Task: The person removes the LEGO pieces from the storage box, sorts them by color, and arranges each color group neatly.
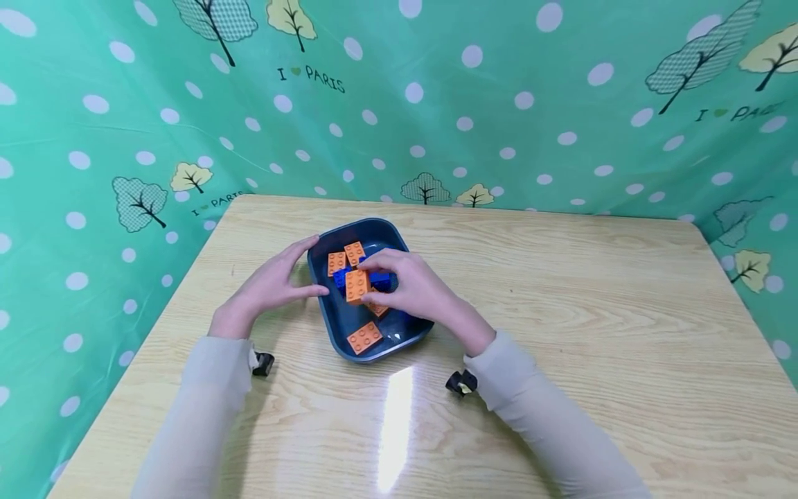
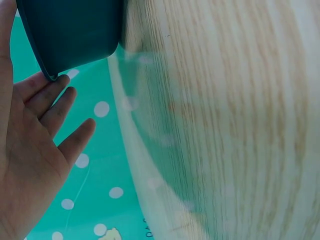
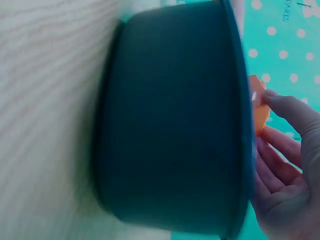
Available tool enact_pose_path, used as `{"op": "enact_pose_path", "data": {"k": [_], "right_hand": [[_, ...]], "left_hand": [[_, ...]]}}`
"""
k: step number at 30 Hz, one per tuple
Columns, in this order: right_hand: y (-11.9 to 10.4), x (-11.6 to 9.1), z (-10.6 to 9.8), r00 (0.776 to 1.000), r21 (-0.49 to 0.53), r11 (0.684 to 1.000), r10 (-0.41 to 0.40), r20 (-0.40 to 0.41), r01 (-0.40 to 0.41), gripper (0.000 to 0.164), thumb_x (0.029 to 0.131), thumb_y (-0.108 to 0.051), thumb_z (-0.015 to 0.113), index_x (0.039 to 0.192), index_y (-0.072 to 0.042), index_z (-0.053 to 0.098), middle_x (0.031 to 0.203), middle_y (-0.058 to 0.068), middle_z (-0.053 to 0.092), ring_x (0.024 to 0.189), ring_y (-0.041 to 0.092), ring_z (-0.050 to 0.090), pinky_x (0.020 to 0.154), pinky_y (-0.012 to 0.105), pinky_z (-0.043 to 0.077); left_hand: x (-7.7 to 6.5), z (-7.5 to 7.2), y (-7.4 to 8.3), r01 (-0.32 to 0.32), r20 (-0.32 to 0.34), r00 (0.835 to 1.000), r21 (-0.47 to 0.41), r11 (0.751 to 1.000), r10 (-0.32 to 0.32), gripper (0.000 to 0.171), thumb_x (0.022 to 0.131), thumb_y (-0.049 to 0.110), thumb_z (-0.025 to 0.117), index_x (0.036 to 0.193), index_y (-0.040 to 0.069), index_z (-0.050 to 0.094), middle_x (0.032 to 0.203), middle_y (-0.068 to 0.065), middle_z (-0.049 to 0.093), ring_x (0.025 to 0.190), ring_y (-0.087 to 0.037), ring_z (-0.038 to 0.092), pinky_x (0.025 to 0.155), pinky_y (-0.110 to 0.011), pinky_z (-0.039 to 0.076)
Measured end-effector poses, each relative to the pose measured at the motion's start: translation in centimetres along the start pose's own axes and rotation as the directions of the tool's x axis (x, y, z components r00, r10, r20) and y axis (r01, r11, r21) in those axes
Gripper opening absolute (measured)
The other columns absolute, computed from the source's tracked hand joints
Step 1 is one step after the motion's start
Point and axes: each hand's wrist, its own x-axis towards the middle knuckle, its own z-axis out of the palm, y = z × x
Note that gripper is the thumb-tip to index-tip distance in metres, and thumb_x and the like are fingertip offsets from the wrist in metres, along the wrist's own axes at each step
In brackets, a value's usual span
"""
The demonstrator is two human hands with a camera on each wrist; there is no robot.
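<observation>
A dark blue rounded basin [image 1: 337,338] stands on the table with orange and blue toy building bricks inside. My right hand [image 1: 419,285] is over it and pinches an orange building brick [image 1: 357,286] between thumb and fingers, studs showing. In the right wrist view, that brick [image 3: 260,107] appears just past the basin's rim [image 3: 245,115]. At the basin's left side, my left hand [image 1: 274,278] touches the rim with spread, fairly straight fingers. The left wrist view has its fingertips [image 2: 64,80] against the basin's outer edge [image 2: 50,70]. Bricks beneath my right hand are partly hidden.
Inside the basin, one orange brick [image 1: 364,337] lies near the front and another [image 1: 354,252] near the back, close to a blue brick [image 1: 340,278]. The wooden table [image 1: 592,333] extends to the right. A green dotted cloth [image 1: 436,125] hangs behind it.
</observation>
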Motion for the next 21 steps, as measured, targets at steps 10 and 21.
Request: {"op": "enact_pose_path", "data": {"k": [10,21], "right_hand": [[1.1,-1.9,-3.8,0.992,0.087,0.995,0.067,-0.111,-0.058,0.047,0.086,-0.024,0.08,0.129,-0.01,0.066,0.132,0.007,0.066,0.121,0.022,0.065,0.104,0.033,0.054],[3.8,-4.7,-7.5,0.969,0.141,0.985,0.123,-0.213,-0.094,0.048,0.085,-0.018,0.08,0.129,-0.006,0.066,0.133,0.011,0.065,0.121,0.026,0.065,0.104,0.035,0.054]], "left_hand": [[-0.2,-0.2,0.3,0.003,0.01,1.0,0.0,1.0,-0.003,0.107,0.082,0.057,0.075,0.162,0.023,0.013,0.167,-0.015,0.019,0.152,-0.043,0.021,0.12,-0.065,0.025],[-0.4,-0.3,0.5,0.029,0.021,0.999,-0.001,1.0,-0.029,0.109,0.081,0.061,0.074,0.162,0.025,0.011,0.167,-0.015,0.018,0.152,-0.044,0.02,0.119,-0.066,0.024]]}}
